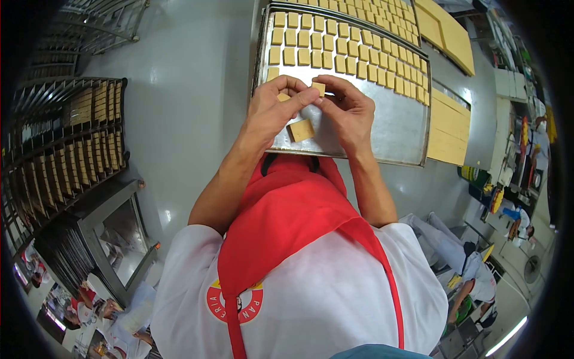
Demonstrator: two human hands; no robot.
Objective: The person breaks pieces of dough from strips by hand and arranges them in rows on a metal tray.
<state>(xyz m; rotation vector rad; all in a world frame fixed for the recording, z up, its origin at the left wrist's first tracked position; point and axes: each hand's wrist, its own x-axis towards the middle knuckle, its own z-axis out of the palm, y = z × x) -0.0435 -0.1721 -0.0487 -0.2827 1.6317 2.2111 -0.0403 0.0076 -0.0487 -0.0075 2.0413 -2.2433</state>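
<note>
Above a metal tray [397,134], my left hand [276,107] and my right hand [348,110] meet with bent fingers. Between their fingertips is a small pale yellow dough piece [318,89], which the fingers of both hands touch. A larger dough block [301,130] lies on the tray just below my hands, tilted slightly. Rows of rectangular dough pieces [329,43] fill the far part of the tray. Another piece is partly hidden behind my left hand.
A second tray of pieces [382,13] lies beyond. Yellow dough sheets [448,127] are at the right. Racks with loaded trays [66,173] stand at the left. Co-workers [478,287] are at the lower right, others at the lower left.
</note>
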